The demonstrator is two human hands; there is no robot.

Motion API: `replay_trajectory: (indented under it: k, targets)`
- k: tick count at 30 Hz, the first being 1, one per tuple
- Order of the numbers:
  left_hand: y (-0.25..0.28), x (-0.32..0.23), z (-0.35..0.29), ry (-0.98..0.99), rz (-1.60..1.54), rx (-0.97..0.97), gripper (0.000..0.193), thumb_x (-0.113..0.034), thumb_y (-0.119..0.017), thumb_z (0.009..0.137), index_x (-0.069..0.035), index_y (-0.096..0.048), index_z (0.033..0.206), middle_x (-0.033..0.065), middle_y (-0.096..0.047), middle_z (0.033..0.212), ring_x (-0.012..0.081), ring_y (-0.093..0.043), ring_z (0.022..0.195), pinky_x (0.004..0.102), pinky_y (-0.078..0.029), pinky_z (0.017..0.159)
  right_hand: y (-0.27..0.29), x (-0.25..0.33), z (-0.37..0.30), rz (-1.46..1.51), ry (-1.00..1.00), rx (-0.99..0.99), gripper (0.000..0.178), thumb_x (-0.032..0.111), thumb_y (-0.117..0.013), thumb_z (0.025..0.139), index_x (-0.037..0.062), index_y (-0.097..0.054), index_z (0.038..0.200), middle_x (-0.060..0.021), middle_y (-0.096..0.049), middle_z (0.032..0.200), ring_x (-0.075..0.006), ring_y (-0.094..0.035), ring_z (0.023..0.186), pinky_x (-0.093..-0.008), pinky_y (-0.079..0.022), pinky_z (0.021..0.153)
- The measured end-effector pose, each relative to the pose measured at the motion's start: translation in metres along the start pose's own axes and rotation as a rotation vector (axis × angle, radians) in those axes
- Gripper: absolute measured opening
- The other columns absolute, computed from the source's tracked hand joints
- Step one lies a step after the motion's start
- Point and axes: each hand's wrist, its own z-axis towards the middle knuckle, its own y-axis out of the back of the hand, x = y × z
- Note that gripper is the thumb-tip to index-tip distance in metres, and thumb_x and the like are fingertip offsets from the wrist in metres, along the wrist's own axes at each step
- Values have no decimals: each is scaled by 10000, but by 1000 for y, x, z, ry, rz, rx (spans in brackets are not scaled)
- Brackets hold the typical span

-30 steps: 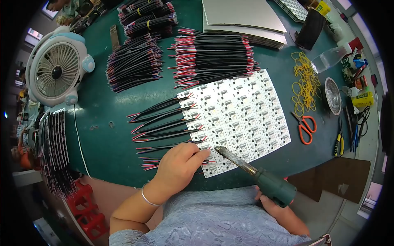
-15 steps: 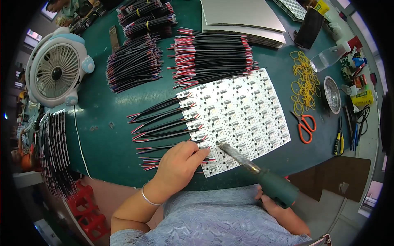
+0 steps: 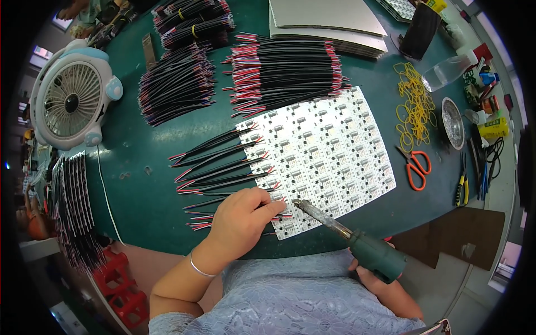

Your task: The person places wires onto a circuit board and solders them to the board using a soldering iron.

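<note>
A white panel of small circuit boards (image 3: 329,151) lies on the green table, with several black cables (image 3: 215,163) running off its left edge. My left hand (image 3: 243,218) rests at the panel's lower left edge, thumb and forefinger pinched on the wire end of one cable; the palm hides part of the cables below. My right hand (image 3: 371,279), low at the right, grips a soldering iron (image 3: 377,257) by its green handle, which hides most of the fingers. The iron's bare metal tip sits over the panel, slightly right of my left fingertips.
Cut cables (image 3: 287,72) lie stacked behind the panel, beside another pile (image 3: 176,86). At the left stands a fan (image 3: 72,103). To the right are yellow rubber bands (image 3: 413,106), orange-handled scissors (image 3: 414,167), a metal bowl (image 3: 452,124), pliers (image 3: 462,187) and a clear bottle (image 3: 446,75).
The iron's tip has shifted slightly left and down, nearer my left fingertips. My left hand keeps its pinch at nearly the same spot. The whole view has shifted slightly.
</note>
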Motion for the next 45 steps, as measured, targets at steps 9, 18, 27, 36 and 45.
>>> replay_trajectory:
  k: [9,18,27,36,45]
  targets:
    - [0,1,-1,-16,-2,5,264,3,-645,684,-102,-725,913,53,-577,784,225,-574,684,329,-466,579,-3,-4,2,-26,-26,26,248,15,-668,732,6,-674,979,-142,-674,930,-314,-660,796,-380,-526,706]
    - [1,-2,-2,-38,41,6,236,-33,-647,697,-86,-721,915,58,-582,794,228,-581,708,330,-471,598,-1,-5,2,-163,121,14,230,29,-655,764,-8,-666,992,-132,-675,931,-250,-671,782,-336,-536,670]
    - [6,-8,-1,-88,59,-54,268,-19,-654,686,-73,-704,944,66,-585,808,230,-587,730,329,-472,606,-4,-13,-16,478,-16,-253,436,105,-619,868,-69,-515,1254,-190,-602,1178,-181,-627,651,-307,-537,631]
    - [-1,-36,-17,161,141,4,266,-123,-710,753,-67,-587,983,89,-543,750,292,-557,634,391,-433,544,-4,-20,-22,357,-14,-113,502,237,-577,909,-32,-449,1313,-162,-576,1241,-194,-622,714,-326,-513,649]
    - [-9,-27,-22,-3,154,-74,221,-57,-733,661,-87,-641,860,50,-593,779,228,-593,624,333,-463,515,-6,-24,-34,319,-32,-183,370,44,-619,828,-79,-566,1173,-129,-665,885,-179,-643,652,-303,-526,654]
